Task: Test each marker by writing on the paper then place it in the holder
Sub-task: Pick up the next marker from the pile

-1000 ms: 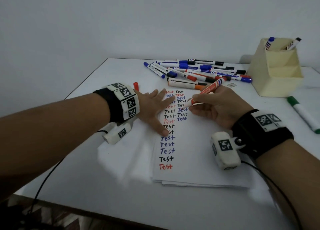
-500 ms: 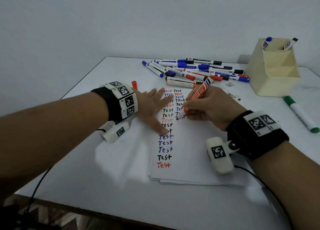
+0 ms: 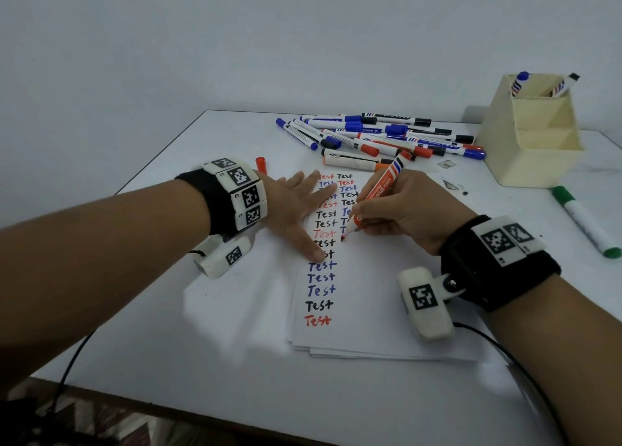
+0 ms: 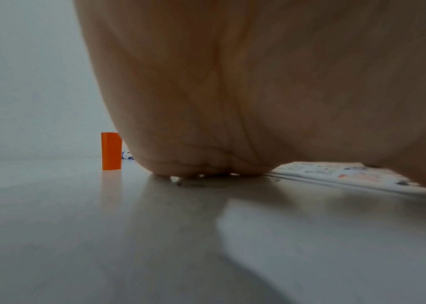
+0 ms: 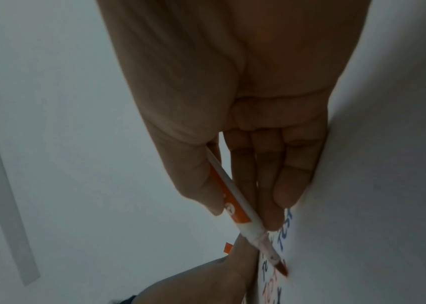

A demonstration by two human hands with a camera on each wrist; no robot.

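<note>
- My right hand [image 3: 400, 210] pinches the orange marker [image 3: 377, 195], tip touching the paper [image 3: 387, 311] in the second column
- My left hand [image 3: 296, 210] lies spread flat, pinning the sheet's edge
- Two columns of "Test" are written; two markers stand in the holder [image 3: 531, 136]
- A pile of markers [image 3: 377, 136] on the worktop [image 3: 168, 328] looks untested, so I judge much is left

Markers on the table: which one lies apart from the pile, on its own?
The green-capped marker, lying alone to the right of the holder; the other loose ones are heaped together behind the paper.
</note>
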